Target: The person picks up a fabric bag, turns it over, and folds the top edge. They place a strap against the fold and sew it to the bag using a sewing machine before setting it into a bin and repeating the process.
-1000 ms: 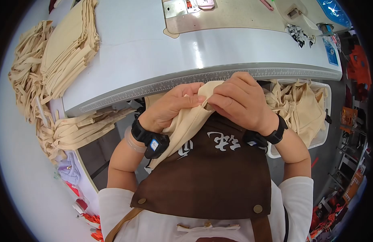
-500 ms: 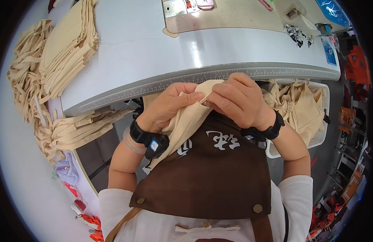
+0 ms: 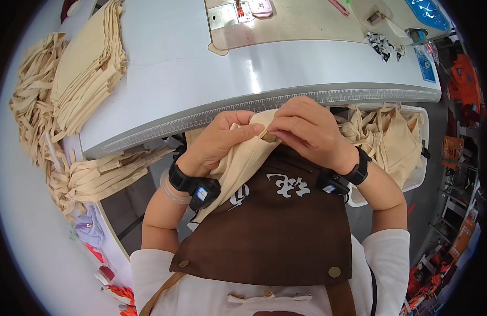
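A cream cloth piece [image 3: 247,157], with a stitched seam along it, hangs in front of the brown apron [image 3: 269,237]. My left hand [image 3: 222,138] is closed on it, thumb lying on top near the seam. At the upper end of that seam, the fingertips of my right hand [image 3: 306,129] pinch the cloth's edge. Whether a thread or something else small is between those fingertips is hidden. Both hands are close together just before the table's ruler edge [image 3: 233,108].
A sewing machine bed [image 3: 296,26] lies at the table's far side. Folded cream cloth [image 3: 88,68] is stacked at left, with straps [image 3: 35,100] beside it. To the right, a white bin [image 3: 423,142] holds more cream cloth [image 3: 385,139]. Black-and-white scraps [image 3: 381,46] sit near the machine.
My right hand has shifted slightly left, and its wrist has turned a little. My left hand keeps its hold on the cloth. The whole view has moved slightly.
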### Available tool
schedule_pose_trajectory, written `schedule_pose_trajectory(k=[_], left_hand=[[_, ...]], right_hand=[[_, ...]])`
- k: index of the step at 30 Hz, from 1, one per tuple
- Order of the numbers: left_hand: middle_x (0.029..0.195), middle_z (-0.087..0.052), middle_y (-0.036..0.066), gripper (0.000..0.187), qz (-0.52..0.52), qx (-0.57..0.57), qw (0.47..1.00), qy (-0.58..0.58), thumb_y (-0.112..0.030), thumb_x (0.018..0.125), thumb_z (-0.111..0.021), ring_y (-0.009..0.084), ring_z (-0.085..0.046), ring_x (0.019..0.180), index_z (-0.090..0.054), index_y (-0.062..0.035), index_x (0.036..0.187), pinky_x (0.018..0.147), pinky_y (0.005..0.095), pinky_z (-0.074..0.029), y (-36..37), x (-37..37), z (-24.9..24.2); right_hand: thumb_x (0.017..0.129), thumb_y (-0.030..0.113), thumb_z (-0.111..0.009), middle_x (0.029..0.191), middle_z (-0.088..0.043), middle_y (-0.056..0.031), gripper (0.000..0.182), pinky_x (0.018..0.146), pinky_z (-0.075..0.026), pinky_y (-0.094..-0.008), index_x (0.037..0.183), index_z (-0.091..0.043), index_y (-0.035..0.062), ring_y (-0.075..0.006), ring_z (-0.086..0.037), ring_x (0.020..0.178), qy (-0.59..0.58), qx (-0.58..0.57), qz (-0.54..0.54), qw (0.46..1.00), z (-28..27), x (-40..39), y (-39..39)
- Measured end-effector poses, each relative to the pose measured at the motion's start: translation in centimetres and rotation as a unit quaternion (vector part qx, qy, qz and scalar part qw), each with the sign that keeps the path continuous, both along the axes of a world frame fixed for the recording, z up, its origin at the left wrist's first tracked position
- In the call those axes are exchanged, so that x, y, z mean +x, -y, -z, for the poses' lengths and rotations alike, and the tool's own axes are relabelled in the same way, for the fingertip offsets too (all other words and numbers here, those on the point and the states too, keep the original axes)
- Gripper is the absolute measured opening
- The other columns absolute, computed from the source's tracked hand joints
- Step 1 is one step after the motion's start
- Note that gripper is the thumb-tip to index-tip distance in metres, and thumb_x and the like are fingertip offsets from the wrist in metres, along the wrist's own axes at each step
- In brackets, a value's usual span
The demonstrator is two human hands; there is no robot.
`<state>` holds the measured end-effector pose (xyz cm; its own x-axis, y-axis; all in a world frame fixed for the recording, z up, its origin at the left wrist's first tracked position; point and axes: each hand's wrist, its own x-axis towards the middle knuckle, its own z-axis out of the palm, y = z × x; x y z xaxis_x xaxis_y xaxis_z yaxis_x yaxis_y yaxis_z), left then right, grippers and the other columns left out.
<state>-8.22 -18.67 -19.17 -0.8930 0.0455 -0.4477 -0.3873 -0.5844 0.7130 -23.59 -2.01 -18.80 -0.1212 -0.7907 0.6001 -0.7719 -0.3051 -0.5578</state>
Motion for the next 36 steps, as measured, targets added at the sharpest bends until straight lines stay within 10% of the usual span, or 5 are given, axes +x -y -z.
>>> schedule_pose_trajectory(k=[11,22,36], left_hand=[[0.096,-0.068,0.0,0.023,0.017,-0.121,0.992,0.013,-0.02,0.096,-0.065,0.0033,-0.06,0.086,-0.067,0.0005,0.107,0.074,0.02,-0.048,-0.6,0.1,-0.2],[0.104,-0.07,0.011,0.026,0.0,-0.096,0.995,0.003,-0.013,0.095,-0.061,0.0168,-0.069,0.093,-0.064,0.0056,0.113,0.083,0.0293,-0.055,-2.0,0.0,0.8],[0.111,-0.07,0.01,0.033,0.031,-0.121,0.992,0.008,-0.012,0.092,-0.062,0.0143,-0.067,0.098,-0.063,0.0056,0.119,0.086,0.0262,-0.052,-2.8,0.9,1.1]], right_hand=[[0.078,0.003,-0.075,0.087,-0.062,-0.0098,0.015,0.07,-0.051,-0.0375,0.089,-0.064,0.0042,-0.0302,-0.062,0.079,0.082,0.081,-0.02,0.993,-0.8,0.1,-0.9],[0.076,0.009,-0.061,0.085,-0.058,-0.0083,0.01,0.064,-0.051,-0.0349,0.078,-0.057,0.001,-0.0243,-0.06,0.075,-0.202,-0.023,0.006,0.979,0.0,1.4,-2.5],[0.078,0.01,-0.058,0.079,-0.055,-0.009,0.01,0.061,-0.05,-0.0334,0.08,-0.057,0.0005,-0.0232,-0.059,0.072,-0.246,-0.025,0.004,0.969,-0.7,2.5,-3.8]])
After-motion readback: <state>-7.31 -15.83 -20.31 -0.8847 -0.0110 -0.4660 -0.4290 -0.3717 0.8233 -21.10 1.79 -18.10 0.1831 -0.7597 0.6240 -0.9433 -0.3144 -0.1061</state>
